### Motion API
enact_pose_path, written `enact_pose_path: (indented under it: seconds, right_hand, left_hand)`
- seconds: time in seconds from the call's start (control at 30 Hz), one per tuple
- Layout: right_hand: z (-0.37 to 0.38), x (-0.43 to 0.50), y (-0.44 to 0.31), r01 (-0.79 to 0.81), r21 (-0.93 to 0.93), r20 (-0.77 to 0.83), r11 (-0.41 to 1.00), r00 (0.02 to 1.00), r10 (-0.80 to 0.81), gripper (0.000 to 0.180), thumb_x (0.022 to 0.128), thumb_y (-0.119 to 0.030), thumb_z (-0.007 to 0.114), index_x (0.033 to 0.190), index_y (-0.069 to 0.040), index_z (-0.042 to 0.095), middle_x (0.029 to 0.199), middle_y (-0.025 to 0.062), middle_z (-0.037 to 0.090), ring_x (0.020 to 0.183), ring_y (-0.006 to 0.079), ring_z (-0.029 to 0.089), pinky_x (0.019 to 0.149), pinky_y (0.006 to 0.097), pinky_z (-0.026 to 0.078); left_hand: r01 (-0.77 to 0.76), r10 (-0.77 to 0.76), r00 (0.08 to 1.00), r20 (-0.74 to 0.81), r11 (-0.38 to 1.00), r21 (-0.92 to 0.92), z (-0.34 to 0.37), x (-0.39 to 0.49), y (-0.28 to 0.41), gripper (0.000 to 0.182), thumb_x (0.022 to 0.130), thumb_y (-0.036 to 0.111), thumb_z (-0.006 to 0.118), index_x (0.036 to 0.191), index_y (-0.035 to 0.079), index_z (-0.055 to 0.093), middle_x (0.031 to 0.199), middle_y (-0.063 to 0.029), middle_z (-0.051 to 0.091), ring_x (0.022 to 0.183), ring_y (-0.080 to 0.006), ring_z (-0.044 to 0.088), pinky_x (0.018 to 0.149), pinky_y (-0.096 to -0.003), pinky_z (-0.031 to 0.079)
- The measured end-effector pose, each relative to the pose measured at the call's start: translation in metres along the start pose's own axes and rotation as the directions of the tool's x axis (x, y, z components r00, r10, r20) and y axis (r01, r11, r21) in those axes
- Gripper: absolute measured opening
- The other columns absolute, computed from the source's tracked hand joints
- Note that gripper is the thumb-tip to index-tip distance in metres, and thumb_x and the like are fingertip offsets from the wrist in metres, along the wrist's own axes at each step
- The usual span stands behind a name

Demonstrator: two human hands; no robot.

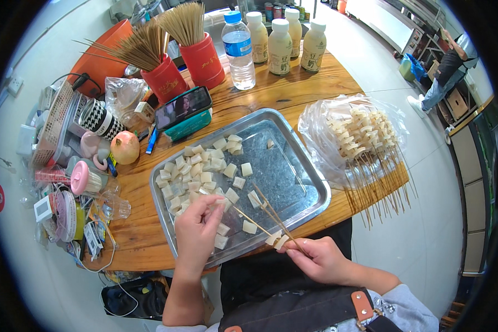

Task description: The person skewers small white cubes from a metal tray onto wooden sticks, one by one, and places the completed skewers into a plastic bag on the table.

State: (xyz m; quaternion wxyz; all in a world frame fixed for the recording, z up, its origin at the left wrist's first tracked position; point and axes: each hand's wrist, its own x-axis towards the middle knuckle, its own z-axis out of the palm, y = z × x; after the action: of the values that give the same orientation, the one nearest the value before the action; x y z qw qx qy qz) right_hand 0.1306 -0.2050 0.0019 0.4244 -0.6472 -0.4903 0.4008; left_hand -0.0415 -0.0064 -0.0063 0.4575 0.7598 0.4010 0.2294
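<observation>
Over the near left part of a metal tray (311, 166), my left hand (199, 230) pinches one pale food cube (220, 201) between thumb and fingertips. Several thin wooden skewers (276, 216) are gripped by my right hand (311, 257) at the tray's near right edge. Two pale pieces (277, 239) are threaded on one skewer close to my right fingers, and its tip points towards my left hand. A heap of pale cubes (195, 166) covers the tray's left side, with a few loose ones near the middle. Filled skewers (363, 133) lie on a clear plastic bag (315, 124) to the right.
Beyond the tray stand red skewer holders (201, 60), a water bottle (238, 62), several milk-coloured bottles (279, 50) and a propped phone (184, 108). An onion-like bulb (125, 147) and clutter lie left on the wooden table (137, 224). A person (448, 68) stands at the far right.
</observation>
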Motion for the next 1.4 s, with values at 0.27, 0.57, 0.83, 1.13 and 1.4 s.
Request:
enact_pose_path:
  seconds: [0.27,0.57,0.83,1.13,1.4]
  right_hand:
    - [-0.001,0.002,-0.003,0.001,-0.032,0.029,0.999,1.0,-0.001,0.019,0.094,-0.01,0.06,0.11,-0.003,0.069,0.071,0.009,0.067,0.055,0.0166,0.064,0.053,0.0262,0.051]
    - [0.001,0.004,-0.004,0.01,-0.015,0.021,1.0,1.0,-0.01,0.019,0.093,-0.01,0.061,0.11,-0.003,0.069,0.068,0.0092,0.065,0.053,0.0165,0.063,0.052,0.0264,0.049]
    - [0.003,0.005,-0.004,0.016,0.001,-0.021,1.0,1.0,-0.016,0.018,0.093,-0.01,0.061,0.108,-0.002,0.068,0.07,0.0111,0.066,0.055,0.0201,0.064,0.053,0.0279,0.05]
    - [0.005,0.006,-0.001,0.01,0.015,-0.065,1.0,0.998,-0.009,0.018,0.094,-0.011,0.06,0.107,-0.001,0.068,0.074,0.0142,0.068,0.06,0.0244,0.068,0.055,0.03,0.052]
    - [0.003,0.005,-0.004,-0.031,0.025,-0.054,0.999,0.998,0.033,0.019,0.094,-0.011,0.06,0.108,-0.001,0.068,0.075,0.0139,0.068,0.061,0.0226,0.068,0.056,0.029,0.052]
  left_hand:
    - [0.047,-0.063,0.998,-0.01,0.837,-0.545,0.007,0.003,-0.003,0.018,0.096,0.001,0.055,0.114,0.001,0.058,0.099,-0.0062,0.065,0.087,-0.0096,0.062,0.081,-0.0241,0.051]
    - [0.021,-0.034,0.999,-0.008,0.775,-0.632,0.021,-0.008,0.008,0.017,0.094,-0.003,0.055,0.109,0.001,0.05,0.106,-0.0102,0.06,0.093,-0.0166,0.065,0.085,-0.0276,0.052]
    - [-0.091,0.095,0.995,0.005,0.964,-0.251,0.035,-0.027,0.016,0.011,0.083,-0.003,0.067,0.092,0.001,0.061,0.087,-0.0069,0.064,0.082,-0.0134,0.067,0.073,-0.0261,0.054]
    - [-0.082,0.103,0.993,0.048,0.942,-0.326,0.051,-0.039,0.014,0.014,0.083,-0.003,0.069,0.093,0.001,0.061,0.09,-0.0091,0.065,0.081,-0.0159,0.068,0.074,-0.0278,0.056]
    - [-0.208,0.213,0.977,-0.008,0.944,-0.254,0.051,-0.035,0.015,0.015,0.082,-0.004,0.07,0.094,0.001,0.061,0.093,-0.0098,0.065,0.083,-0.0175,0.069,0.075,-0.0293,0.057]
